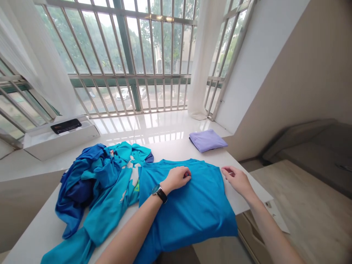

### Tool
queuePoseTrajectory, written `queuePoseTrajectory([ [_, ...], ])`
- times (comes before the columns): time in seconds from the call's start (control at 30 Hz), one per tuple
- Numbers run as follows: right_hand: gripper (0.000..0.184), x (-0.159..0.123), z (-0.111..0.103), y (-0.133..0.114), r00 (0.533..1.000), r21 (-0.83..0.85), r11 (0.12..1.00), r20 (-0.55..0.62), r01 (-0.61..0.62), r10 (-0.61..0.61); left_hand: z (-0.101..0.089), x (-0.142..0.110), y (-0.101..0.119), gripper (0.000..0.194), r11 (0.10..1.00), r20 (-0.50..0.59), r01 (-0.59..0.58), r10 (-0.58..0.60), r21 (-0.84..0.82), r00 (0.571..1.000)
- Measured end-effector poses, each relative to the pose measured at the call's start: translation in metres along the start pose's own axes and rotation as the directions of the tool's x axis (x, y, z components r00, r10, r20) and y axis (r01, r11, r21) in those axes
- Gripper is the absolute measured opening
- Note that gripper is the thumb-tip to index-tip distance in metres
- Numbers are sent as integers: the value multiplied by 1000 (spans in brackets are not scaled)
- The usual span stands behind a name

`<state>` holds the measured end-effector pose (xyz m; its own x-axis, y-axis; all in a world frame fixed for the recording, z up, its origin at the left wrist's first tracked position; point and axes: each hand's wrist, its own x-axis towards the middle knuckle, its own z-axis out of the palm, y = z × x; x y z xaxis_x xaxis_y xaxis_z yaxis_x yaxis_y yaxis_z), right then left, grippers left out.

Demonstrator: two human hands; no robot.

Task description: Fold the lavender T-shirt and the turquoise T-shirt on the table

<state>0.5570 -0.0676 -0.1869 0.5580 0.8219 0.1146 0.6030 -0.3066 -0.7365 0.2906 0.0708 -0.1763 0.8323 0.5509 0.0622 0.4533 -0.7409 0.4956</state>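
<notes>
A bright blue T-shirt (187,209) lies spread flat on a white table (242,194). My left hand (176,178), with a black wristwatch (160,193) on its wrist, rests on the shirt's upper middle, fingers curled around a little fabric. My right hand (237,180) is at the shirt's right edge, its fingertips at the cloth; any grip there is hard to make out. To the left lies a crumpled heap of blue and turquoise clothes (96,183). A folded lilac garment (207,140) sits beyond the shirt.
A black phone (66,125) lies on a white box (60,141) at the far left. A sheet of paper (272,216) hangs over the table's right edge. Beyond stands a barred window (129,62) with a white curtain (203,55). A beige seat (308,146) is at the right.
</notes>
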Motion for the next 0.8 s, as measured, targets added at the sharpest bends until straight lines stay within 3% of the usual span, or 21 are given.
queuePoseTrajectory([
  [0.2, 37, 15, 32, -19, 995, -152, 987, 99, 48, -34, 7, -3, -2, 15, 999, -79, 16, -19, -41, 997],
  [0.33, 39, 32, 40, -24, 986, -288, 955, 165, 70, -23, 6, -4, -4, 14, 997, -91, 9, -16, -79, 996],
  [0.53, 46, 40, 39, -27, 935, -137, 990, 355, 40, 12, 9, -5, -11, 22, 988, -107, 5, -22, -153, 994],
  [0.7, 50, 39, 44, -21, 953, -154, 988, 299, -2, 48, 14, -4, -15, 24, 984, -122, 0, -22, -178, 992],
  [0.8, 50, 41, 44, -22, 939, -164, 986, 335, -29, 83, 14, -3, -17, 26, 980, -125, -9, -16, -197, 992],
])
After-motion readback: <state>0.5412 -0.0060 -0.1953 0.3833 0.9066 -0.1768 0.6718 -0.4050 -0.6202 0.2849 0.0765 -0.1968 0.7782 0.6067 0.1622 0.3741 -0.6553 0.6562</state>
